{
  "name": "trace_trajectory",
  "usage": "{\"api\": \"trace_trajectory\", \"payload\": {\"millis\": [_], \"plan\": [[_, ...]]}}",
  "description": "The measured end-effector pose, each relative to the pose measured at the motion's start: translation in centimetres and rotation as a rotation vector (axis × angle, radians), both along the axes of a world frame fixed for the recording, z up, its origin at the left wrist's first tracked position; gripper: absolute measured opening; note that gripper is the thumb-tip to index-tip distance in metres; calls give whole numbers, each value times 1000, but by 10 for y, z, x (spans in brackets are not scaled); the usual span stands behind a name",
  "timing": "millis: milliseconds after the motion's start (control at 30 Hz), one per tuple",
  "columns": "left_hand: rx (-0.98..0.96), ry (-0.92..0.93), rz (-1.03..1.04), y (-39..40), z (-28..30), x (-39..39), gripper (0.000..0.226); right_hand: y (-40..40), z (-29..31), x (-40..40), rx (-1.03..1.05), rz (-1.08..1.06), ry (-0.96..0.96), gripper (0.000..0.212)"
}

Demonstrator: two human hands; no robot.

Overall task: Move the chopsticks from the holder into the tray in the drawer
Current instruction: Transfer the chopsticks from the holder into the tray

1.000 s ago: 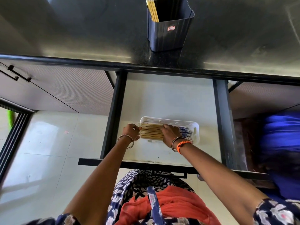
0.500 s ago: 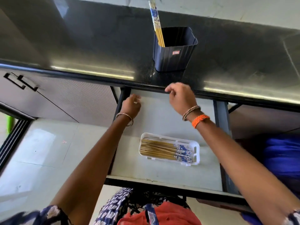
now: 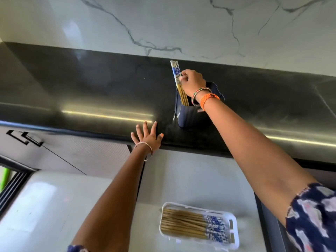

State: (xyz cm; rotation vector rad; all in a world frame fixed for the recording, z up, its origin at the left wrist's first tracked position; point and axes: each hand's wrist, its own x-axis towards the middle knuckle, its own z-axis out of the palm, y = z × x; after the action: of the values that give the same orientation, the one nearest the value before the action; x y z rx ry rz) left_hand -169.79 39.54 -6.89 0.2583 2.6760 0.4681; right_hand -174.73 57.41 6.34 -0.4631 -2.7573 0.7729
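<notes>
A dark blue holder (image 3: 190,116) stands on the black countertop (image 3: 91,91). A few chopsticks (image 3: 177,77) with blue-patterned tops stick up from its left side. My right hand (image 3: 192,81) pinches them near their tops, above the holder. My left hand (image 3: 148,137) lies flat, fingers spread, on the counter's front edge left of the holder. Below, in the open drawer (image 3: 181,179), a white tray (image 3: 234,231) holds several chopsticks (image 3: 187,223) lying side by side.
A marble-patterned wall (image 3: 181,24) rises behind the counter. Closed cabinet fronts with a black handle (image 3: 25,140) are to the left of the drawer. Pale floor tiles (image 3: 36,206) show at lower left.
Both hands left the tray and rose to the counter. My right hand reached the holder and took hold of the chopsticks; my left hand spread flat on the counter edge.
</notes>
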Motion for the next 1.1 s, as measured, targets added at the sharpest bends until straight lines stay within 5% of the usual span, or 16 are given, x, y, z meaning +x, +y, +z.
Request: {"api": "trace_trajectory", "payload": {"millis": [167,733,900,1000,1100], "plan": [[23,-5,28,3,-1,-4,59,15,-10,-38,-165,36,-105,22],[-20,-7,-10,1,6,0,59,39,37,14,-700,-170,560,13],[-41,86,-61,-9,-4,10,58,38,60,86,-1353,-205,834,18],[23,258,-133,-24,-5,21,52,31,20,154,-1709,-191,774,18],[318,376,-126,-39,-6,56,39,11,-64,218,-1850,-430,620,21]]}}
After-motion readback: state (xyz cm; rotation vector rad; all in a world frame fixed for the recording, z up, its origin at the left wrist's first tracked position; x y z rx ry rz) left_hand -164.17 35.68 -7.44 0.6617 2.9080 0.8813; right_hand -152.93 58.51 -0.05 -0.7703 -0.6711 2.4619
